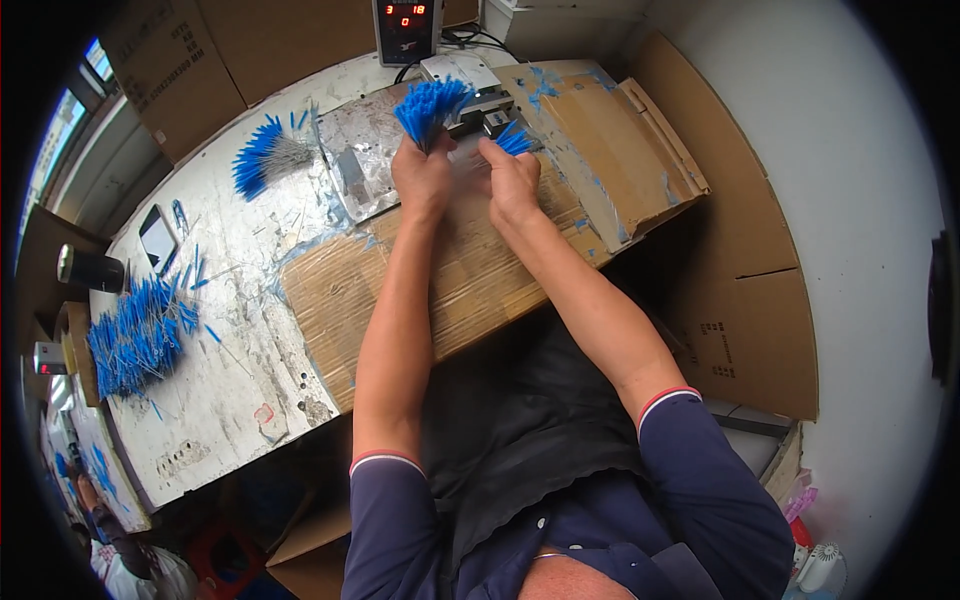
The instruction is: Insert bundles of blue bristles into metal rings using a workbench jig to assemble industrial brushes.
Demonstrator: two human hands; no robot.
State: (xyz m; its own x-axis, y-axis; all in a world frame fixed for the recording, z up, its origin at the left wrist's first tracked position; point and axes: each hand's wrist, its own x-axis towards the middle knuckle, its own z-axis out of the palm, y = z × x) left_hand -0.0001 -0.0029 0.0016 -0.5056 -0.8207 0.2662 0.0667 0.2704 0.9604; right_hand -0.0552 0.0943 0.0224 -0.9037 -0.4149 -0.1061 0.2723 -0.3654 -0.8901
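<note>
My left hand [424, 180] is closed round a thick bundle of thin wires with blue ends [432, 106], the blue ends fanned upward. Beside it, my right hand [514, 187] grips a smaller bunch of blue-ended wires [513, 139], partly hidden behind the fingers. Both hands are close together above the far edge of a cardboard mat [350, 290]. A small device with a white top [462, 74] sits just beyond them, and its front is partly covered by the bundles. To the left, a fanned heap of similar wires [262, 156] lies next to a scuffed metal plate [352, 178].
A larger heap of blue-ended wires [142, 332] covers the table's left side, near a phone [157, 238] and a dark cup [90, 268]. A red digital display [406, 32] stands at the back. Cardboard [600, 150] lies to the right. Another person [140, 560] is at lower left.
</note>
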